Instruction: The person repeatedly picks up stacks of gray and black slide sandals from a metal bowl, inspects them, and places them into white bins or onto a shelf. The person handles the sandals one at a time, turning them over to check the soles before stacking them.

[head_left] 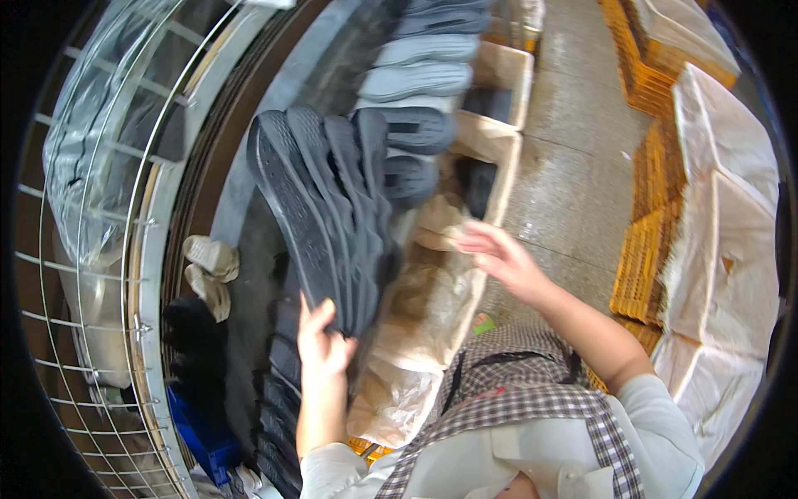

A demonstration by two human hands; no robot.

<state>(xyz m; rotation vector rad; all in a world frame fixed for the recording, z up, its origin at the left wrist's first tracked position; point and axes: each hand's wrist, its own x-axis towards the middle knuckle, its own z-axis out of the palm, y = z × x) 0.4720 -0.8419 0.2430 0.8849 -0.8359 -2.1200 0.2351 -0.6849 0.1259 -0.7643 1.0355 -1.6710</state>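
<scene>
My left hand (324, 337) grips the narrow lower end of several dark grey shoe soles (312, 200), fanned out side by side and standing up from the hand. To the right, my right hand (507, 258) is held in the air, its fingers stretched out and apart, touching none of the soles. Below it lies a lined bin (424, 308) with brown paper-like lining. Behind the held soles, more dark soles (416, 129) lie in a row, with light grey soles (416, 81) farther off.
On the left, a wire mesh rack (141, 274) runs along the bench. Off-white gloves (212, 258) and a blue container (199, 437) lie near it. Lined crates stand along the bench's right side. Across the wet-looking floor (565, 166) are orange crates (652, 258) with white liners.
</scene>
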